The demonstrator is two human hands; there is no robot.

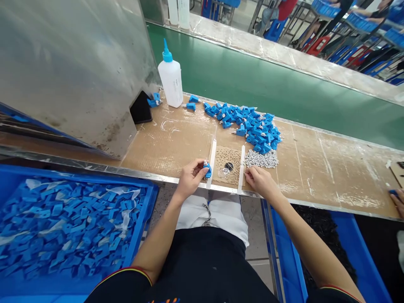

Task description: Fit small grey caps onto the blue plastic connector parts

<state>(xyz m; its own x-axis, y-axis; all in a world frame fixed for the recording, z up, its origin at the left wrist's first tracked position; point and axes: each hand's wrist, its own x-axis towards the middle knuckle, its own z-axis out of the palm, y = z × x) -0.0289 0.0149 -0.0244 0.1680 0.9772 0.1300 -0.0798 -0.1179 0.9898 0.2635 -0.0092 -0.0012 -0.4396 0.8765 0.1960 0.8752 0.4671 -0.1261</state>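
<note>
While a blue piece (208, 171) is pinched between the thumb and fingers of the left hand (189, 180) at the left white strip (213, 152) on the desk (170, 145), the right hand (261, 181) is held beside the right white strip (241, 168), near the small grey parts (263, 159). Whether anything is pinched by its fingers cannot be told. Blue pieces (260, 131) are heaped on the far side.

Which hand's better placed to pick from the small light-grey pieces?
Right, I'd say: the right hand is beside the pile of small light-grey pieces; whether it pinches anything is unclear. The left hand is farther off and holds a blue plastic part.
</note>
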